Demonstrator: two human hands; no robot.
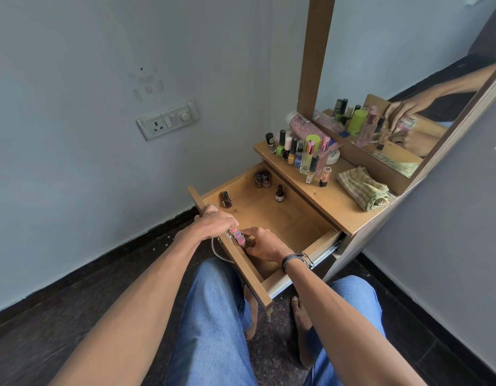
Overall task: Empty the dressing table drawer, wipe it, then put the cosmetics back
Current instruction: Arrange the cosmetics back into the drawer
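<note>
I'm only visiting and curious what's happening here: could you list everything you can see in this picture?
drawer: one, wooden, pulled open
small bottles: four, dark, standing inside drawer
pink-capped tubes: about three, at drawer's front edge
tabletop bottles: many, mixed colours, clustered near mirror
cloth: one, green-checked, folded on tabletop
mirror: one, wood-framed, above tabletop
socket plate: one, white, on wall
left hand: one, grips the tubes
right hand: one, inside drawer, beside tubes

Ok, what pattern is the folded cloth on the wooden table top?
Green-and-cream checks on the folded cloth, clearest in the head view.
</note>
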